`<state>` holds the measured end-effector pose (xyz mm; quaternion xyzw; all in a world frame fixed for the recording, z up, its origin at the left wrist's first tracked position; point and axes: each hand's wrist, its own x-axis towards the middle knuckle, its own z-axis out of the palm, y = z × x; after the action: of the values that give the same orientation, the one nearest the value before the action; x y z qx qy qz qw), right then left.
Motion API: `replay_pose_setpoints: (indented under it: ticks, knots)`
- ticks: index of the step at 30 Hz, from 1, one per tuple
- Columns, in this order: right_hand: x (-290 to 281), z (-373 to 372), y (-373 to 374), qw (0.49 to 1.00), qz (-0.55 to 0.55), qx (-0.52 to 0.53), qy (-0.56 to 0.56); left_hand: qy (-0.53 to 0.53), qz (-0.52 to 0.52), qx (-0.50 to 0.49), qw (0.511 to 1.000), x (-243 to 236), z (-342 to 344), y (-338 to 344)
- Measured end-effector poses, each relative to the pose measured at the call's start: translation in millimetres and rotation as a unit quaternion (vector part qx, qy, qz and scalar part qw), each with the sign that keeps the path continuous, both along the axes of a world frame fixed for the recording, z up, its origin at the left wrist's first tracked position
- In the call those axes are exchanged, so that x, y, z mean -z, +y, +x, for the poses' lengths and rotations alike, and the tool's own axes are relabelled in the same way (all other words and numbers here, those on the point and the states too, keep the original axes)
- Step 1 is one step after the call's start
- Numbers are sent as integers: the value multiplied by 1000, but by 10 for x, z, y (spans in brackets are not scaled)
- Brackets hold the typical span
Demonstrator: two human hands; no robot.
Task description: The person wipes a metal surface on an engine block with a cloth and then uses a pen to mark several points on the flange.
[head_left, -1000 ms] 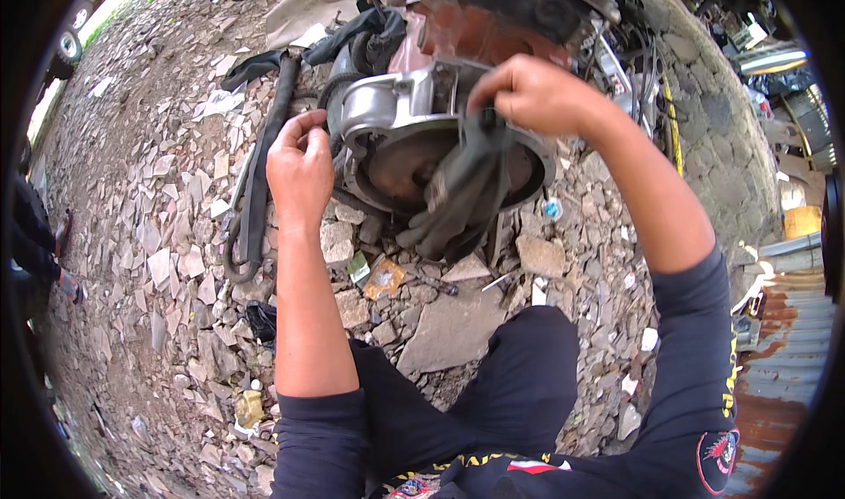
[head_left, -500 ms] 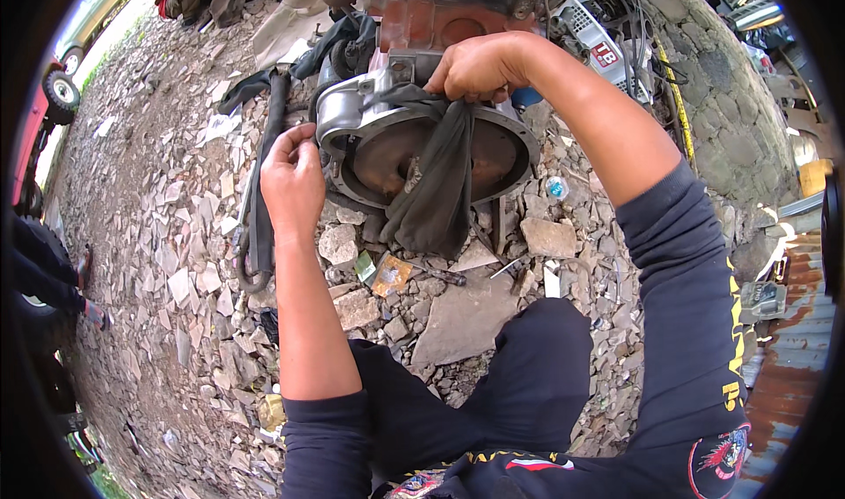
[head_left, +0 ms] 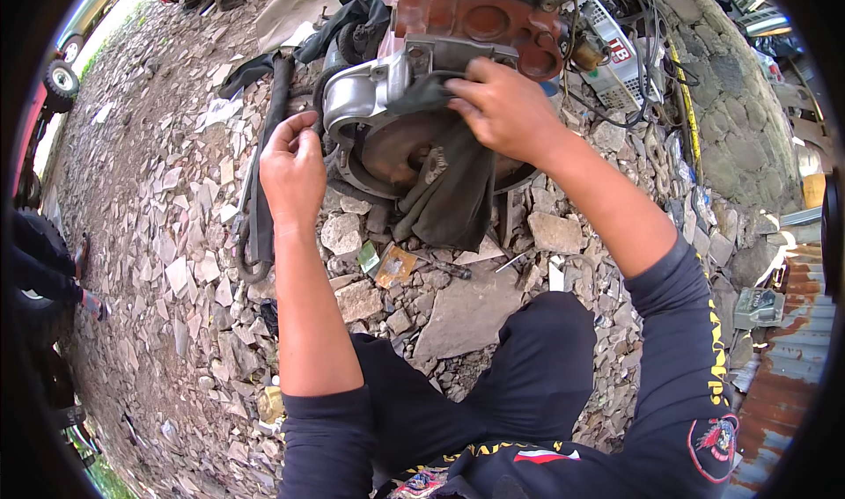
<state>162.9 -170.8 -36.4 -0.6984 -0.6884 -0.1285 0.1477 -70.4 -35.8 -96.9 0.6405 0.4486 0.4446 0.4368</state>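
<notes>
A metal engine housing (head_left: pixel 354 101) with a round brown flywheel (head_left: pixel 392 154) stands before me, joined to a reddish engine block (head_left: pixel 484 22). My right hand (head_left: pixel 509 112) grips a dark cloth (head_left: pixel 453 200) at the housing's upper rim. The cloth drapes over the rim and hangs down across the flywheel. My left hand (head_left: pixel 295 169) is beside the housing's left edge, its fingers curled and the thumb close to the forefinger. Whatever lies between those fingers, if anything, does not show.
Broken stones and tile pieces (head_left: pixel 176 275) cover the ground. A long dark bar or tube (head_left: pixel 267 182) lies left of my left hand. At the far right are a white slatted crate (head_left: pixel 612 46) and a stone wall (head_left: pixel 744 138). A rusty corrugated sheet (head_left: pixel 792 332) stands at the right.
My right hand has moved right and down along the housing's rim, with the cloth in it. The cloth's hanging part has shifted slightly right. My left hand stays nearly in place.
</notes>
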Motion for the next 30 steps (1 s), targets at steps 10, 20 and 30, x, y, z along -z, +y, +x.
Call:
replay_pose_setpoints:
  ticks: [10,20,30]
  knots:
    - [-5,-168,100,983,169,-68,-3,-1,-11,-10,1000,93,-194,190]
    - [-24,388,-731,943,245,166,150,3,18,-10,1000,109,-239,184]
    - [-224,276,-318,981,-99,104,-132,21,-1,34,999,52,27,26]
